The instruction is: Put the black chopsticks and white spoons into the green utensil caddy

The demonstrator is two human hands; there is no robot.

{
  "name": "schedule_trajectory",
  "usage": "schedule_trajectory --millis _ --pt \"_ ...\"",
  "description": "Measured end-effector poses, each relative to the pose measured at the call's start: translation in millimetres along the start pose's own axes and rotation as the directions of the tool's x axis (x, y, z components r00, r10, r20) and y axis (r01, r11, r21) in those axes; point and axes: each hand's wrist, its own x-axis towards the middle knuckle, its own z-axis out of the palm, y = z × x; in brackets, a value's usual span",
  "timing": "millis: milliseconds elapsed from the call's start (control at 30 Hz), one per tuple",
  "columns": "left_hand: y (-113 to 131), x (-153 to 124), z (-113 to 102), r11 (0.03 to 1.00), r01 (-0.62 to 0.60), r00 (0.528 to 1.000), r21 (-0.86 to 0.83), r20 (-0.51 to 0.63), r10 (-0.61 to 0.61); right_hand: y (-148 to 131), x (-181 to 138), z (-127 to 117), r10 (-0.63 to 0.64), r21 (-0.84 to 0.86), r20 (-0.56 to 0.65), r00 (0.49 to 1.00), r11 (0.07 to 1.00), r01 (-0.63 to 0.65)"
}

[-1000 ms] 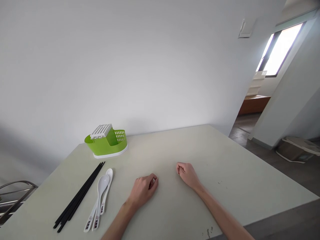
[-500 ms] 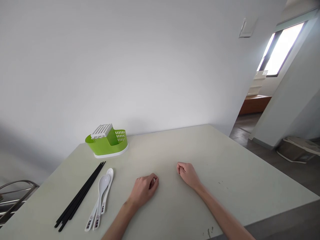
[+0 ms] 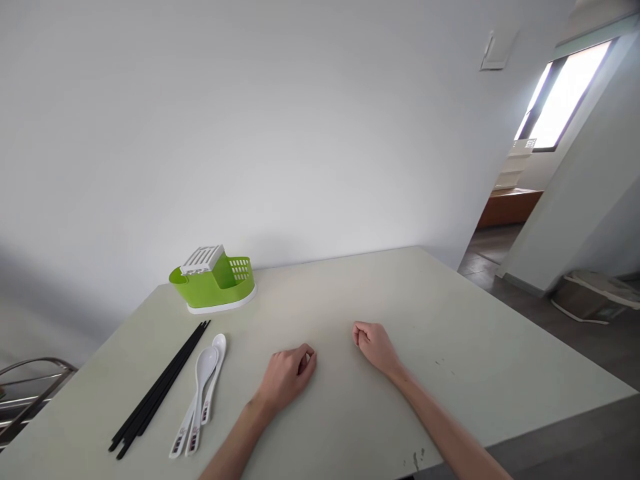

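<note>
My left hand (image 3: 289, 375) rests on the table with its fingers curled closed, a small gap showing by the thumb and nothing seen inside. To its right, my right hand (image 3: 375, 343) lies on the tabletop as a fist, apart from the left and with no object showing. Nearest to my left hand are white spoons (image 3: 205, 368) with patterned handle ends, overlapping in a small pile. Left of them lies a slanted bundle of black chopsticks (image 3: 159, 393). Behind these stands a green utensil caddy (image 3: 205, 291) with a white slotted top and white base.
The pale table (image 3: 340, 287) meets a plain wall (image 3: 320, 133) at its back edge. A metal chair frame (image 3: 35, 393) is at the left. Past the table's right edge are a floor, a lidded bin (image 3: 595, 297) and a window (image 3: 567, 97).
The whole view has shifted very slightly. Both hands and the things on the table keep their places.
</note>
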Motion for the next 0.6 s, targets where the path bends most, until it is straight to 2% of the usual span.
schedule_trajectory --millis 600 --pt "0.7 -0.1 -0.3 1.000 -0.001 1.000 -0.002 -0.003 0.001 -4.2 -1.0 -1.2 0.001 -0.006 -0.001 1.000 1.000 -0.001"
